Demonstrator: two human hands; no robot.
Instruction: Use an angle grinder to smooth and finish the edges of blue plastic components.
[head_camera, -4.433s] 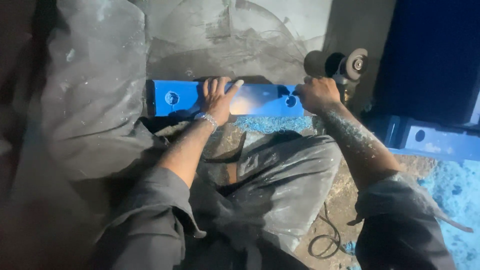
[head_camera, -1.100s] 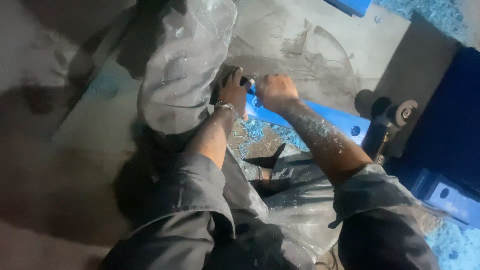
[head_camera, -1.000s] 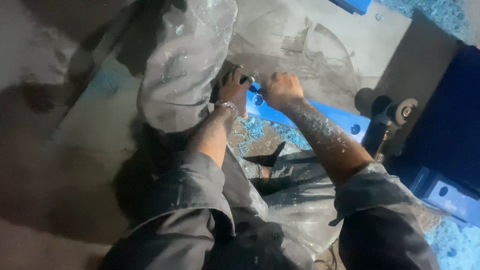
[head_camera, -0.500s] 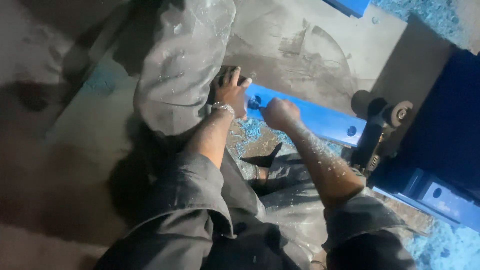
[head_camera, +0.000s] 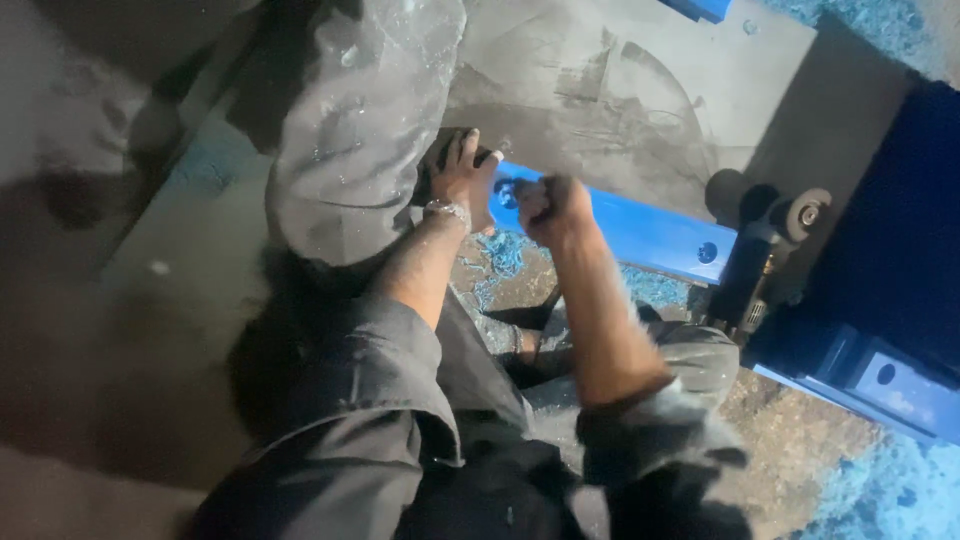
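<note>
While angle grinder (head_camera: 775, 245) is lying idle at far end, left hand (head_camera: 462, 180) is pressing near end of blue steel bar (head_camera: 640, 232) on floor, fingers spread; right hand (head_camera: 553, 208) is hovering fisted just above, apparently empty. Blue shavings (head_camera: 505, 255) beneath bar suggest grinding already under way.

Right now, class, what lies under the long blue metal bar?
Under the blue metal bar there are blue shavings on gritty ground. The bar's near end is covered by the left hand and the clenched right hand, so what lies under that end cannot be seen.
</note>
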